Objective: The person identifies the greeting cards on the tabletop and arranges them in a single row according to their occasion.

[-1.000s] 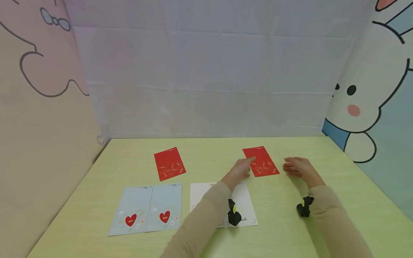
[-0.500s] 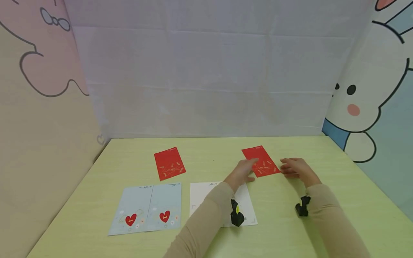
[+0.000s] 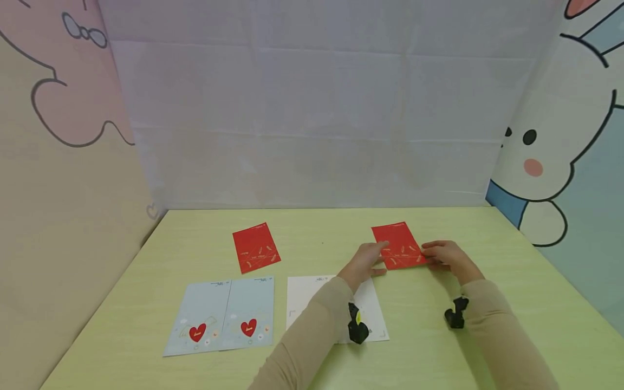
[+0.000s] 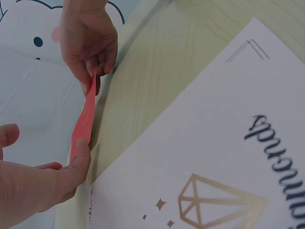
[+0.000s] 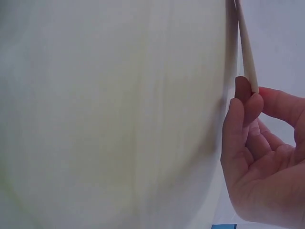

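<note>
The pale green bench (image 3: 439,346) carries, at its near left, a light blue card (image 3: 221,316) printed with two red hearts; the small script on them cannot be read. Beside it lies a white card (image 3: 312,295) with a gold diamond outline and dark cursive writing, cut off in the left wrist view and not legible. A red envelope (image 3: 255,247) with gold marks lies farther back on the left. A second red envelope (image 3: 398,246) sits between the hands. The left hand (image 3: 364,260) pinches its left edge; the right hand (image 3: 446,256) pinches its right edge, each grip closed on the paper. A second ago the right hand lay apart from this envelope; now the envelope is lifted on edge.
</note>
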